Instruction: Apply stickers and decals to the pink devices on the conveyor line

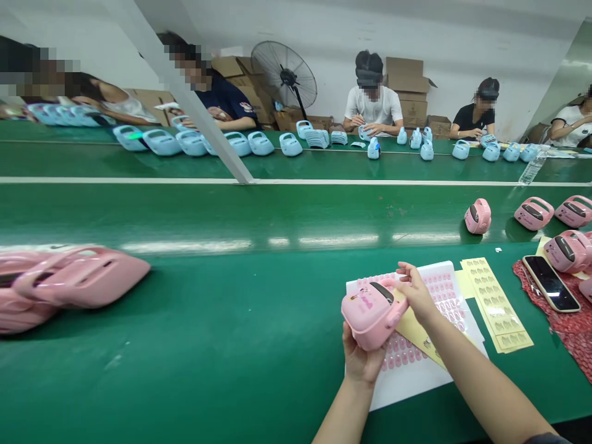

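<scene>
A pink toy case with a handle [370, 311] is held over a white sticker sheet [444, 290] on the green table. My left hand [361, 361] grips the case from below, fingers wrapped round its near side. My right hand [416, 293] is closed on the case's top right end by the handle, fingers pressed against it. Pink stickers cover the sheet under the case.
Yellow backing sheets [497, 305] lie right of the sticker sheet, then a phone [550, 283] on a red cloth [571, 327]. More pink cases [478, 216] stand at right and one [78, 280] at left. Several people sit behind blue cases [259, 143] across the belt.
</scene>
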`<state>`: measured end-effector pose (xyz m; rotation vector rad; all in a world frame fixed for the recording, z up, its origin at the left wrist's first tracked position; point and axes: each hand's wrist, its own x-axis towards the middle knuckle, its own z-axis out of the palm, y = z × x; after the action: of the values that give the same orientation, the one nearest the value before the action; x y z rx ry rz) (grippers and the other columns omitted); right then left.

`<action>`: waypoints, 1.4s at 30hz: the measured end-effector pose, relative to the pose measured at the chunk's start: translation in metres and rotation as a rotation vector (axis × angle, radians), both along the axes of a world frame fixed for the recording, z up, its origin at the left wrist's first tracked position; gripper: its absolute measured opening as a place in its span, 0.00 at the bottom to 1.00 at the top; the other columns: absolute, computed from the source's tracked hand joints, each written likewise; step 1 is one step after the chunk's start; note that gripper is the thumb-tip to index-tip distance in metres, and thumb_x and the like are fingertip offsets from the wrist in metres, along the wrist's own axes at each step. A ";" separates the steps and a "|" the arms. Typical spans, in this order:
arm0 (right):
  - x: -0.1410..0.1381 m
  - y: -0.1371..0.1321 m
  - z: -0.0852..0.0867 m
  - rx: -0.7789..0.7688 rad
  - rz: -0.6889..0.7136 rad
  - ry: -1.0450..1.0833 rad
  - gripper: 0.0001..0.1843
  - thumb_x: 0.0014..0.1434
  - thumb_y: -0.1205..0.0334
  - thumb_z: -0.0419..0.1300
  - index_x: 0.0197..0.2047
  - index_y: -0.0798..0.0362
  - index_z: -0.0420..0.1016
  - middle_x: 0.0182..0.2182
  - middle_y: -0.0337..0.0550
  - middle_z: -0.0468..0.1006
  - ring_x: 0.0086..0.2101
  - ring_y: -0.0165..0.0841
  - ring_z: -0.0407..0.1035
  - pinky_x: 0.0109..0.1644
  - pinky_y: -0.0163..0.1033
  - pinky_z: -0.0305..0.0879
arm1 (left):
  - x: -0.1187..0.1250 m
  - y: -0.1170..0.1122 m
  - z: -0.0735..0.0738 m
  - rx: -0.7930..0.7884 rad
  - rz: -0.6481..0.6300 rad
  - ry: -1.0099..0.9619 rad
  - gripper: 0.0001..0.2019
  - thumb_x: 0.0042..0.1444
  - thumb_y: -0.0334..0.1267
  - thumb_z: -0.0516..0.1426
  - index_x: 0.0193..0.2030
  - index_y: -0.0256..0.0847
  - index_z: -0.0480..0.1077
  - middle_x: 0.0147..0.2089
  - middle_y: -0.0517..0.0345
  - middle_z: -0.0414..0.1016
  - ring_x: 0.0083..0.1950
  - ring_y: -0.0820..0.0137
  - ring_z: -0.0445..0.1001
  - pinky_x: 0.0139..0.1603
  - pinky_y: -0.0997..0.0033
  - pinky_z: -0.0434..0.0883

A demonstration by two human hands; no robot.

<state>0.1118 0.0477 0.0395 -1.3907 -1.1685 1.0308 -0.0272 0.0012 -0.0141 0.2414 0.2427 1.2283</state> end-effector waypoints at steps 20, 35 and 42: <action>0.028 0.035 0.029 -0.009 0.190 -0.056 0.05 0.49 0.63 0.55 0.24 0.53 0.67 0.24 0.37 0.70 0.30 0.29 0.65 0.37 0.36 0.60 | 0.020 -0.007 0.036 0.314 0.412 1.040 0.45 0.28 0.40 0.68 0.56 0.49 0.54 0.56 0.51 0.63 0.53 0.53 0.65 0.46 0.58 0.69; 0.032 -0.037 0.059 0.021 0.374 -0.188 0.07 0.46 0.70 0.60 0.21 0.53 0.66 0.25 0.35 0.63 0.26 0.28 0.58 0.31 0.35 0.56 | 0.020 -0.006 0.006 0.893 0.373 1.365 0.42 0.42 0.33 0.61 0.61 0.54 0.44 0.63 0.50 0.51 0.63 0.52 0.51 0.58 0.46 0.57; 0.032 -0.042 0.062 0.078 0.393 -0.262 0.08 0.48 0.71 0.58 0.22 0.53 0.64 0.26 0.36 0.60 0.28 0.28 0.59 0.32 0.36 0.58 | 0.022 -0.007 0.004 0.899 0.389 1.365 0.42 0.42 0.32 0.60 0.61 0.55 0.44 0.63 0.51 0.50 0.63 0.52 0.50 0.59 0.46 0.56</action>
<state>0.1439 0.0061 0.1015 -1.2888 -1.7073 1.0777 -0.0056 -0.0055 -0.0100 1.8965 0.9253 1.3064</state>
